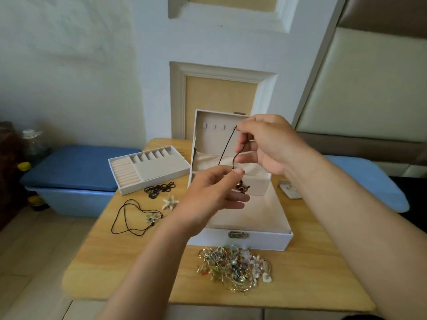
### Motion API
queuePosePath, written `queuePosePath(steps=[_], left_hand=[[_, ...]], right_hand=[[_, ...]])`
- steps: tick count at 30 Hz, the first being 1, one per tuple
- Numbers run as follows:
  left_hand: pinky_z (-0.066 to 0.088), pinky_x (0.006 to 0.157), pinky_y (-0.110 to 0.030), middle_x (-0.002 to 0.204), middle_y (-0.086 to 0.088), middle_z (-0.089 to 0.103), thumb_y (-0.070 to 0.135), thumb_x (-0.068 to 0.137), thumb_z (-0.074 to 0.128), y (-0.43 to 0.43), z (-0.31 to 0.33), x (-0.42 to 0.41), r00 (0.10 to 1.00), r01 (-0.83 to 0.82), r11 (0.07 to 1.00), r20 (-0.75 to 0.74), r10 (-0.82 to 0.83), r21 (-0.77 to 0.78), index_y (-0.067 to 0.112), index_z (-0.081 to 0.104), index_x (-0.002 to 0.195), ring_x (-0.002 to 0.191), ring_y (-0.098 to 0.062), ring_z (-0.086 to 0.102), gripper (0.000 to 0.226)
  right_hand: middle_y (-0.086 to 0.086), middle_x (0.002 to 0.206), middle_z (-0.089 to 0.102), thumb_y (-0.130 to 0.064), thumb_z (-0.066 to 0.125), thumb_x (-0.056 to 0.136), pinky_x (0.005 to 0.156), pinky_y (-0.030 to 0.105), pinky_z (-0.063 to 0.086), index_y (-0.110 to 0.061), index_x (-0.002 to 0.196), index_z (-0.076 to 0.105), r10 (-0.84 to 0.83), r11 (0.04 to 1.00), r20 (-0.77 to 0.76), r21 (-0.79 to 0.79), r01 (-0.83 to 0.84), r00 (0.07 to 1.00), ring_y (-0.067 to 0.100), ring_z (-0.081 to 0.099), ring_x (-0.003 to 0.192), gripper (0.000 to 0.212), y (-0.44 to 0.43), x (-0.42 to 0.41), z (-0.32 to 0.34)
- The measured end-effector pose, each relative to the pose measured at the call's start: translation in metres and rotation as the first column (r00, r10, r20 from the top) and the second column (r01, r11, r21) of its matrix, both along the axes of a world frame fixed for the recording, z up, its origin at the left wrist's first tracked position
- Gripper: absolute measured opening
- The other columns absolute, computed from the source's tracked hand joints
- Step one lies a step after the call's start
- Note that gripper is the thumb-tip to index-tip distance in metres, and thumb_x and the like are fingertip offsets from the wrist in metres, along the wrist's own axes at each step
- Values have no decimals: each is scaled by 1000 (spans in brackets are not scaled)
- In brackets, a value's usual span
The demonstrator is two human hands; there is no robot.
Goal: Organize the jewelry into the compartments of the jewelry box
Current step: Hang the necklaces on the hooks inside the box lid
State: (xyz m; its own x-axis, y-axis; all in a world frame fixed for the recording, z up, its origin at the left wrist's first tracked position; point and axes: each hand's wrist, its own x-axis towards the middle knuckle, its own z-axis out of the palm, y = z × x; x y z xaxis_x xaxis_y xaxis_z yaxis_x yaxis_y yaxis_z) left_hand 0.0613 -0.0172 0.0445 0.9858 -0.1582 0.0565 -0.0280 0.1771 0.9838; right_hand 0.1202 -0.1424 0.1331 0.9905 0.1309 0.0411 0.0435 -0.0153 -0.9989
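A white jewelry box (258, 239) stands open on the wooden table, its lid upright with small hooks inside. Both hands hold a dark cord necklace (227, 144) in the air over the box. My right hand (265, 144) pinches the cord's upper loop near the lid's hooks. My left hand (208, 197) pinches the cord lower down, just above its brown pendant (241, 187). The box's removable tray (147, 169), with ring rolls and small compartments, lies to the left. A tangled pile of jewelry (233, 266) lies in front of the box.
On the table left of the box lie a black cord necklace with a silver pendant (138, 217), a starfish piece (169, 202) and dark hair ties (159, 189). A blue-lidded bin (69, 179) stands left of the table, and a small white item (290, 189) lies right.
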Motion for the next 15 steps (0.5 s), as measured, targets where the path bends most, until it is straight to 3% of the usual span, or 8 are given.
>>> queuePosePath(steps=[4,7,10,13,15], left_hand=[[59,73,-39,83,-17,63,20,101,52,-14,-1,8,985,59,966,-140,-96,-250,-1,65,97,85,-38,71,25],[59,66,-34,74,-13,60,23,101,50,-19,1,13,973,50,939,-194,-122,-339,4,62,84,79,-33,72,29],[59,62,-31,68,-10,58,27,100,48,-20,4,17,960,36,903,-237,-151,-429,8,60,75,74,-28,72,34],[59,63,-30,65,-7,50,29,95,50,-14,9,20,957,52,836,-212,-198,-546,11,56,72,71,-25,69,30],[58,59,-29,64,-5,43,28,92,50,-10,15,22,957,58,790,-191,-218,-611,11,54,69,66,-22,66,28]], right_hand=[[13,61,56,0,56,95,47,34,56,-1,84,55,-5,998,-39,65,7,999,27,59,47,11,-22,1,-9],[13,67,57,-6,60,95,54,35,58,0,90,58,21,996,-88,89,-13,996,26,61,53,8,-38,6,-20],[12,71,62,-16,59,96,58,33,55,-2,90,64,8,999,-144,36,-2,990,23,61,59,16,-52,12,-38],[16,80,63,-8,52,94,60,35,54,0,92,66,-49,999,-220,-12,48,974,27,63,66,17,-62,21,-61],[18,88,63,-4,49,95,65,39,56,1,100,65,-19,996,-277,-90,-6,961,31,64,71,18,-65,26,-76]])
